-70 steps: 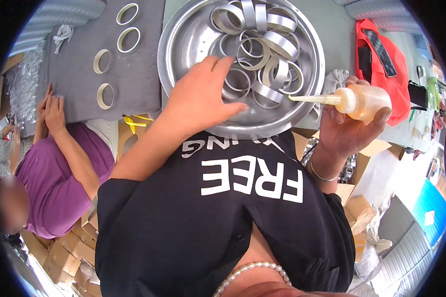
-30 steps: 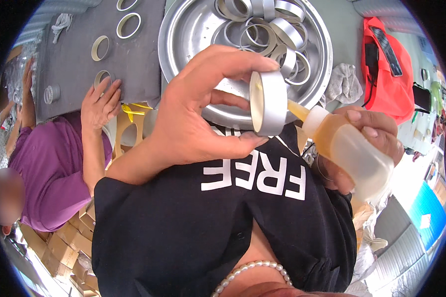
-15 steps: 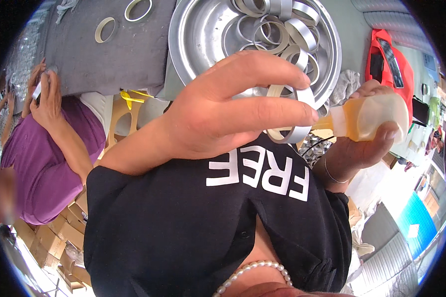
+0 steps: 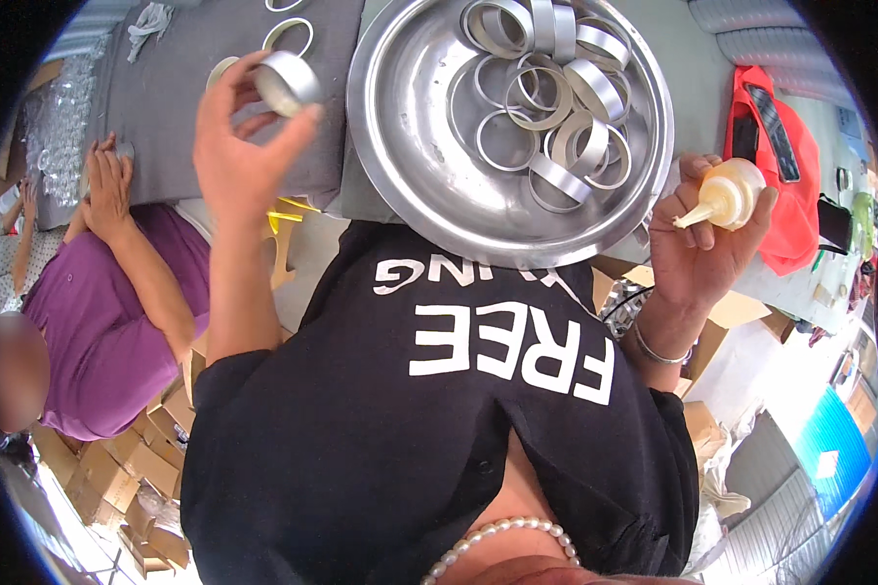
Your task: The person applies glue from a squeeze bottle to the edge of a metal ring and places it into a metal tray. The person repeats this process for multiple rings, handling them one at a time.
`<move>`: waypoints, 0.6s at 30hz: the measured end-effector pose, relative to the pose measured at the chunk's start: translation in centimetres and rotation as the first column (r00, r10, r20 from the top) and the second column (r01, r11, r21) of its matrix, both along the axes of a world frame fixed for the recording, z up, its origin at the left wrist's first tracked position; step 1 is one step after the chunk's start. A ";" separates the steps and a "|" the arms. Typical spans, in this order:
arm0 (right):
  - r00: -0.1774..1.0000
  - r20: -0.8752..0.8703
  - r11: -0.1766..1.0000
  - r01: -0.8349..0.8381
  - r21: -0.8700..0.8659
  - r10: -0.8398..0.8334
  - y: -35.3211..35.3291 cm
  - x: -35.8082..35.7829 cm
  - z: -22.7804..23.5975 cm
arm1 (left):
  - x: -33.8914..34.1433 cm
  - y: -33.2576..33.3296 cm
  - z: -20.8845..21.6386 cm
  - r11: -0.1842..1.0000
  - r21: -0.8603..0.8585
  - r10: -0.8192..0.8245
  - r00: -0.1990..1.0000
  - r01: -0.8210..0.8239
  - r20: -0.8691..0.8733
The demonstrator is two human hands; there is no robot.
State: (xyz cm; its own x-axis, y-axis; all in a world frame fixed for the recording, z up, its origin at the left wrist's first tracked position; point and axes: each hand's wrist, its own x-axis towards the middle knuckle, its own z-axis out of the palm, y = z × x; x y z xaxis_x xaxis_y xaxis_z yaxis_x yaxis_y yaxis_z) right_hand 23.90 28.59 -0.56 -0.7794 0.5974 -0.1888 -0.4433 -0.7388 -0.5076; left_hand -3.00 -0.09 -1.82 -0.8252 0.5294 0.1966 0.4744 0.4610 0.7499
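Over the grey cloth at the left, my left hand [image 4: 234,146] grips a silver metal ring [image 4: 291,80] between thumb and fingers. Some of its fingers are blurred or hidden behind the ring. My right hand [image 4: 707,229] is closed around a translucent squeeze bottle [image 4: 737,190] of yellowish liquid, its narrow nozzle pointing down and to the left. Between my hands sits a large round metal basin [image 4: 410,185]. Several silver rings [image 4: 595,90] lie heaped and overlapping in its right half, some tilted on edge.
More rings [image 4: 288,37] lie on the grey cloth [image 4: 176,107] near the raised hand. A co-worker in a purple top [image 4: 117,322] sits at the left, hands on the cloth's edge. A red bag-like thing [image 4: 780,185] lies right of the bottle. Cardboard boxes [image 4: 107,473] stand lower left.
My left hand has carried the ring from beside the bottle nozzle leftward, over the cloth. My right hand has turned the bottle so its nozzle tips lower.
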 end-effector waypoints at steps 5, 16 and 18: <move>0.999 -0.020 0.997 0.027 0.067 -0.026 0.4 0.0 -0.5 | -3.2 0.1 -1.1 0.930 -0.315 -0.018 0.832 -0.190 -0.554; 0.996 -0.059 0.983 0.076 0.170 -0.067 0.5 1.6 0.2 | 8.8 12.2 -2.3 0.723 -0.517 -0.526 0.850 0.458 0.018; 0.995 -0.075 0.977 0.082 0.197 -0.069 0.4 1.6 -0.2 | 8.9 12.1 -2.4 0.740 -0.510 -0.499 0.866 0.438 0.020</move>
